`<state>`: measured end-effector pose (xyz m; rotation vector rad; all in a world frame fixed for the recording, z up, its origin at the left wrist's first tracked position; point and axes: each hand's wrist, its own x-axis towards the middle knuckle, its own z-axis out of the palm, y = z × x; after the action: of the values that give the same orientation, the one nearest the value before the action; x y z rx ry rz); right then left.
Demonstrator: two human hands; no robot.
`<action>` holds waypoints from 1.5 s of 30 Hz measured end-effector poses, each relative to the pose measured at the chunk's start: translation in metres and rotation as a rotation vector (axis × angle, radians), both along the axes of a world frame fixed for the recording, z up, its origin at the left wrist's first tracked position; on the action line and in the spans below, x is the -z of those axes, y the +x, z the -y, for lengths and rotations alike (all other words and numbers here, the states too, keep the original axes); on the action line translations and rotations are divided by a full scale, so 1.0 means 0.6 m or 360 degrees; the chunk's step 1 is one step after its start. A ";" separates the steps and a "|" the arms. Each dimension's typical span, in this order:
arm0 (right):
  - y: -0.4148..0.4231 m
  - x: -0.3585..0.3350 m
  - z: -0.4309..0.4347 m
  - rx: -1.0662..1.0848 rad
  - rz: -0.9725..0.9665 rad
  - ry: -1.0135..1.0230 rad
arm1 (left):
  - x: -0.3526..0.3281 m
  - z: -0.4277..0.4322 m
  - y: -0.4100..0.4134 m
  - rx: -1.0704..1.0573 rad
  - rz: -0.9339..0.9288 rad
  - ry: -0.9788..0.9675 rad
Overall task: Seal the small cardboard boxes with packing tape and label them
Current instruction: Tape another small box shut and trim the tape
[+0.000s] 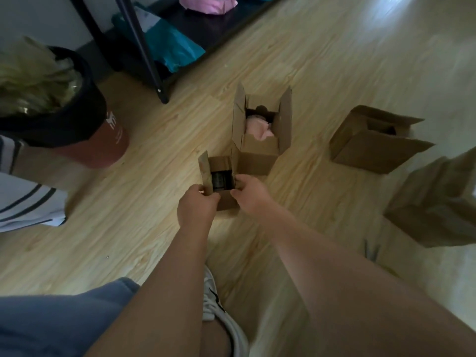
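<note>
A small open cardboard box [224, 199] stands on the wooden floor with a dark item inside it. My left hand [197, 206] grips its near left corner and flap. My right hand [251, 193] pinches its right wall. Just behind it stands a taller open box [260, 148] holding something pink, its flaps upright. Two more open cardboard boxes sit to the right, one [371, 148] further back and one [435, 210] nearer and blurred. No tape or labels are visible.
A red bin with a black liner [85, 119], full of pale scraps, stands at the left. A black shelf rack [146, 52] with teal and pink parcels is at the back. My knee and white shoe [219, 313] are below. Striped fabric lies far left.
</note>
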<state>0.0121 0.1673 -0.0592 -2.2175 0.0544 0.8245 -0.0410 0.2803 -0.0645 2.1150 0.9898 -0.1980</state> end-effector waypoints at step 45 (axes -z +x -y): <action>-0.218 0.008 0.452 0.1216 -0.0184 0.0266 | 0.012 0.358 -0.092 0.0519 0.0001 -0.0559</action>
<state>-0.1189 -0.1038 -0.0642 -1.7693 0.8028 0.4942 -0.0961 0.0652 -0.0718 1.9339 0.5540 -0.4960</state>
